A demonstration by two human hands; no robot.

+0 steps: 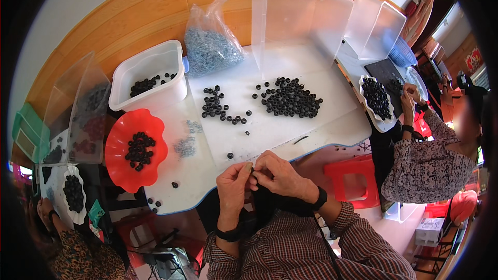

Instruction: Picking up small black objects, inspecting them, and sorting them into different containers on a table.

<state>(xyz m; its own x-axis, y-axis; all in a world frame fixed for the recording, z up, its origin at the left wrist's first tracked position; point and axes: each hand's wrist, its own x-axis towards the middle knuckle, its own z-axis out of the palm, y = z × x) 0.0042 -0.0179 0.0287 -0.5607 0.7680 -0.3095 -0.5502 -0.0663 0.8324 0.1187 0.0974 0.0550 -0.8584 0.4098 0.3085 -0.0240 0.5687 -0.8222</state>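
Note:
My left hand (233,184) and my right hand (282,176) meet at the table's front edge, fingertips pinched together. Between them is a small dark piece, mostly hidden by the fingers, so its kind cannot be made out. Just beyond the hands, a single black bead-like piece (230,155) lies on the white table (332,129). Farther back sit a large pile of black bead-like pieces with holes (291,98) and a looser group of them (218,106) to its left. A thin dark strip (301,139) lies right of my hands.
At left stand a red scalloped bowl (116,148) and a white tub (179,85), both holding black pieces. A clear bag of small bluish pieces (210,52) leans at the back beside a translucent plastic bin (301,26). Co-workers' hands (410,98) work at right and left. A red stool (358,176) stands at right.

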